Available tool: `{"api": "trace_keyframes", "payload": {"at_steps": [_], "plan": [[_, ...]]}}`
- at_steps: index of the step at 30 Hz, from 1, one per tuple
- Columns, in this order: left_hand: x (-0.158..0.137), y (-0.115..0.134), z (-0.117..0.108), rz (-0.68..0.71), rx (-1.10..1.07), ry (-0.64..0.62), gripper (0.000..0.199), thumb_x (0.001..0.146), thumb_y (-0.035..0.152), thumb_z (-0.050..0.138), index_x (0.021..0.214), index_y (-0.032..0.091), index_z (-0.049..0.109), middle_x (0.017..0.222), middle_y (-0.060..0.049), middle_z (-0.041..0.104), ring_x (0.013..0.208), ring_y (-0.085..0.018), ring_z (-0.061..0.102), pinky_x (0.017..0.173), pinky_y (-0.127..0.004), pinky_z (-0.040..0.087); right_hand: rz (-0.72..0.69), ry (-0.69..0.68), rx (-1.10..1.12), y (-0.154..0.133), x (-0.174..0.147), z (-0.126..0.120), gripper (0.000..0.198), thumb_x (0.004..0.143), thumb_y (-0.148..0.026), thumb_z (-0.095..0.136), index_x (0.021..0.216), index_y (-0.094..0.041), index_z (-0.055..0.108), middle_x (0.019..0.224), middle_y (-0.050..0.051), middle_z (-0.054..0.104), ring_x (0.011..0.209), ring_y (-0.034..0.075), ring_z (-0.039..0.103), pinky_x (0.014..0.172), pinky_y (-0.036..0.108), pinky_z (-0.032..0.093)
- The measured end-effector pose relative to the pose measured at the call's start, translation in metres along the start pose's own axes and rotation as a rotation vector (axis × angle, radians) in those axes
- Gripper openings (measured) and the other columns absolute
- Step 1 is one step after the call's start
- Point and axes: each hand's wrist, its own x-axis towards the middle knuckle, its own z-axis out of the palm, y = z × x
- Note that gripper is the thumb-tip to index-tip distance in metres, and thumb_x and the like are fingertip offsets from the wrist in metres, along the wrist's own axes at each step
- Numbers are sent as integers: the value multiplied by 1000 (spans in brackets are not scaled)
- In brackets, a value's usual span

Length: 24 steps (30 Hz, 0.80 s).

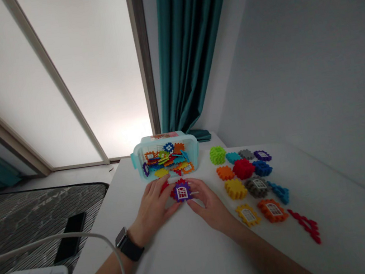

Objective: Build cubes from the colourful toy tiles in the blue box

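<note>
A purple toothed building tile with a white window [181, 192] is between my hands, low over the white table. Red toothed pieces show behind its edge and under my left fingers; whether they are joined to it I cannot tell. My left hand [152, 208], with a dark watch on the wrist, grips from the left, its thumb at the tile's lower corner. From the other side my right hand [209, 204] pinches the tile's right edge between thumb and fingers. Just beyond stands a pale turquoise bin [134, 161] tipped toward me, full of mixed toothed tiles.
To the right lie rows of sorted tile stacks, among them a lime stack [217, 155], a red stack [243, 169], a yellow stack [235, 189] and an orange window stack [272, 211]. A red zigzag strip [307, 226] lies nearest the wall. A white cable [105, 238] crosses my left forearm.
</note>
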Motion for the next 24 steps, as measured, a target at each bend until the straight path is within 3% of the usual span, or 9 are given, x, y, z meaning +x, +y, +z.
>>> {"api": "trace_keyframes", "payload": {"at_steps": [6, 12, 17, 24], "plan": [[-2, -2, 1, -45, -66, -8, 42, 88, 36, 67, 125, 20, 58, 135, -17, 56, 118, -31, 58, 99, -48, 51, -123, -36, -285, 3, -2, -1, 59, 84, -11, 57, 140, -28, 48, 134, 9, 57, 121, 24, 56, 104, 46, 48], [-1, -2, 0, -61, -119, 15, 40, 87, 33, 68, 124, 19, 59, 133, -17, 56, 119, -30, 58, 100, -47, 51, -221, -15, -406, 7, 0, -7, 57, 86, -10, 55, 139, -29, 48, 143, 10, 51, 133, 25, 48, 110, 47, 45], [-2, -4, 1, -56, -150, 11, 42, 86, 31, 69, 125, 20, 58, 134, -17, 55, 120, -30, 58, 101, -47, 51, -301, -17, -466, 5, 0, -9, 45, 90, -10, 52, 131, -28, 54, 140, 9, 55, 130, 24, 51, 113, 48, 41], [-3, -3, 0, -104, -211, 7, 46, 84, 32, 72, 126, 21, 57, 134, -16, 55, 120, -30, 58, 101, -47, 52, -298, 8, -479, 7, 0, -9, 49, 90, -9, 51, 135, -29, 53, 133, 9, 60, 124, 25, 56, 104, 46, 50]]}}
